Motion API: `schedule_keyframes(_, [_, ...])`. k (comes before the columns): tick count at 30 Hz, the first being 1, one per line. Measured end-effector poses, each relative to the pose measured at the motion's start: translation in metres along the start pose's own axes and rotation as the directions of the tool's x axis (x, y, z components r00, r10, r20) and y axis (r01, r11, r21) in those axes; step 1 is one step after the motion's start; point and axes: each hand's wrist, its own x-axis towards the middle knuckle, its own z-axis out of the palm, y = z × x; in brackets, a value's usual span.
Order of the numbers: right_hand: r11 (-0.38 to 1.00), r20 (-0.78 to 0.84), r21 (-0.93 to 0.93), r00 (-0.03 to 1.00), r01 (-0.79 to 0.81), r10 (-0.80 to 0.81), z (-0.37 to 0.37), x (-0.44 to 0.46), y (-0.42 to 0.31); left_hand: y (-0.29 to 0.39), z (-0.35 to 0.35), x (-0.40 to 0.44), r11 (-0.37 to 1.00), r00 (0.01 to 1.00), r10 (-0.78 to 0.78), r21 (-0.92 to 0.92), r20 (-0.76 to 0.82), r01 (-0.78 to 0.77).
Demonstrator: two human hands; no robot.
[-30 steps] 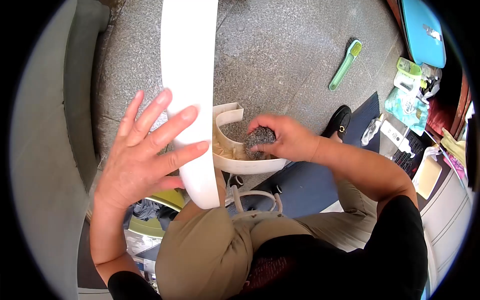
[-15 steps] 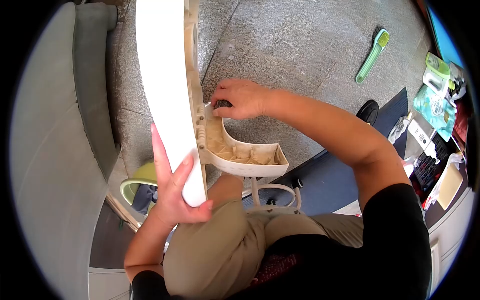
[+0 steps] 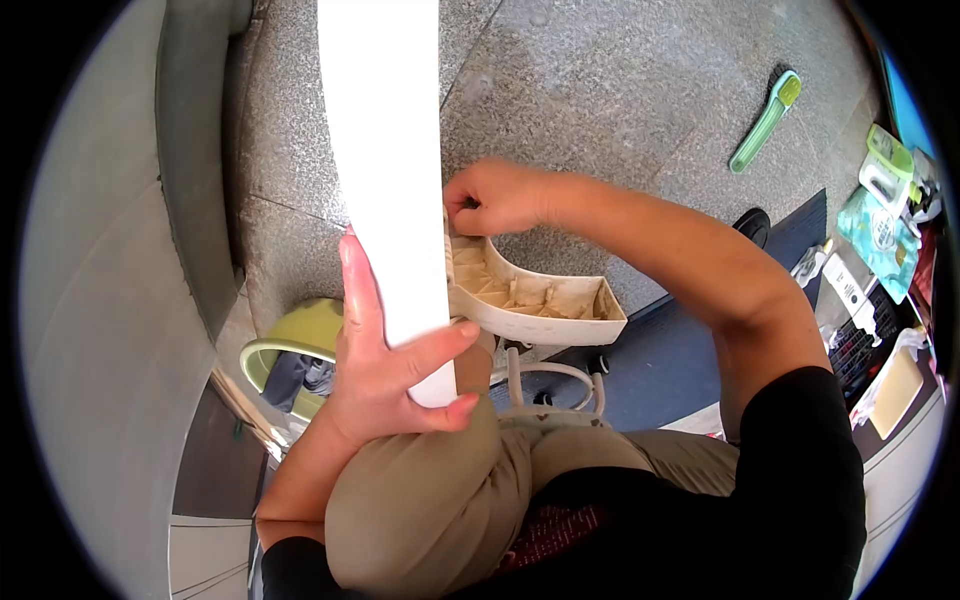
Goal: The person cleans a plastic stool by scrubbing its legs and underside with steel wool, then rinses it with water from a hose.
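A long, smooth white plastic panel (image 3: 385, 160) stands tilted up in front of me, its lower end by my knee. My left hand (image 3: 385, 375) grips that lower end, thumb on the near side and fingers spread along the left edge. Joined to its right side is a curved, hollow white plastic piece (image 3: 545, 320) with stained ribs inside. My right hand (image 3: 500, 197) is closed at the upper end of this curved piece, beside the panel's edge. Its fingers are curled round a dark scouring pad (image 3: 470, 203), mostly hidden now.
A green scrubbing brush (image 3: 765, 125) lies on the grey stone floor (image 3: 590, 90). At left are a green bucket (image 3: 300, 335) with dark cloth and a large grey curved surface (image 3: 110, 300). Bottles and packets (image 3: 885, 215) crowd the right side, near a dark mat (image 3: 650, 370).
The panel and my left hand have shifted right, and the panel has turned so its ribbed edge is hidden. My right hand has moved slightly right, and the scouring pad shows less.
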Motion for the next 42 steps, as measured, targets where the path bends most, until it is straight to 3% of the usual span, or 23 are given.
schedule_keyframes(2, [1.000,-0.016,0.001,1.000,-0.002,0.002,-0.002,-0.004,0.005,0.002,0.002,0.006,0.999,0.998,0.026,0.018,0.049,-0.027])
schedule_keyframes(4, [0.985,-0.066,0.068,0.986,0.156,-0.152,0.000,-0.011,0.014,0.000,0.004,0.007,0.999,0.998,0.032,0.020,0.044,-0.033])
schedule_keyframes(5, [0.994,-0.014,0.095,0.999,0.047,-0.046,-0.006,-0.012,0.018,0.001,0.005,0.008,1.000,0.998,0.026,0.011,0.059,-0.027])
schedule_keyframes(6, [0.994,-0.009,0.096,0.999,0.042,-0.041,-0.011,-0.012,0.019,0.002,0.005,0.007,1.000,0.997,0.020,0.004,0.072,-0.020])
schedule_keyframes(9, [0.925,0.034,0.047,0.926,-0.377,0.375,-0.023,-0.008,0.021,0.001,0.006,0.007,0.999,0.997,0.024,0.030,0.067,-0.026])
schedule_keyframes(10, [0.925,0.030,0.051,0.926,-0.377,0.376,-0.022,-0.007,0.022,0.000,0.006,0.007,0.999,0.997,0.028,0.030,0.071,-0.031])
schedule_keyframes(14, [0.975,0.053,-0.090,0.976,-0.204,0.209,-0.020,0.006,0.010,0.001,0.007,0.006,0.999,0.999,0.023,0.026,0.050,-0.024])
schedule_keyframes(16, [0.992,0.288,-0.056,0.949,-0.117,0.129,-0.031,0.008,-0.003,0.002,0.007,0.007,0.999,0.999,0.024,0.024,0.048,-0.025])
schedule_keyframes(20, [0.997,0.237,-0.079,0.971,-0.024,0.042,-0.029,0.002,-0.005,0.000,0.008,0.009,1.000,0.999,0.026,-0.015,0.041,-0.025])
schedule_keyframes(22, [0.985,0.185,-0.027,0.969,0.170,-0.162,-0.028,-0.015,-0.015,-0.001,0.009,0.008,0.999,0.999,0.027,-0.047,0.025,-0.026])
schedule_keyframes(23, [0.970,0.161,-0.211,0.983,0.117,-0.084,-0.025,-0.027,-0.035,-0.001,0.008,0.008,0.999,0.999,0.015,-0.039,0.039,-0.014])
schedule_keyframes(24, [0.971,0.166,-0.210,0.983,0.112,-0.077,-0.021,-0.031,-0.042,0.001,0.008,0.008,0.999,0.998,0.007,-0.031,0.057,-0.005])
schedule_keyframes(26, [0.855,0.128,-0.497,0.987,0.146,-0.094,-0.021,-0.036,-0.052,0.001,0.010,0.009,0.999,0.999,0.011,-0.047,0.054,-0.008])
schedule_keyframes(30, [0.879,0.142,-0.437,0.979,0.193,-0.144,-0.029,-0.020,-0.039,-0.001,0.011,0.010,0.998,0.999,0.013,-0.062,0.044,-0.010])
schedule_keyframes(32, [0.896,0.124,-0.443,0.992,0.039,0.017,-0.029,0.008,-0.024,0.002,0.010,0.008,0.999,0.998,0.001,-0.046,0.067,0.002])
schedule_keyframes(36, [0.844,0.158,-0.528,0.987,0.096,-0.014,-0.021,0.040,0.007,-0.002,0.008,0.010,0.999,0.998,0.008,-0.050,0.068,-0.005])
schedule_keyframes(37, [0.940,0.223,-0.323,0.974,0.110,-0.037,-0.020,0.037,0.011,-0.001,0.009,0.007,0.998,0.997,0.000,-0.058,0.081,0.004])
schedule_keyframes(39, [0.988,0.274,-0.117,0.959,0.102,-0.067,-0.030,0.021,-0.001,-0.003,0.011,0.009,0.998,0.998,0.017,-0.055,0.056,-0.013])
schedule_keyframes(42, [0.975,0.344,-0.110,0.927,0.195,-0.146,-0.028,0.005,-0.015,-0.004,0.010,0.009,0.999,0.998,0.033,-0.034,0.056,-0.031])
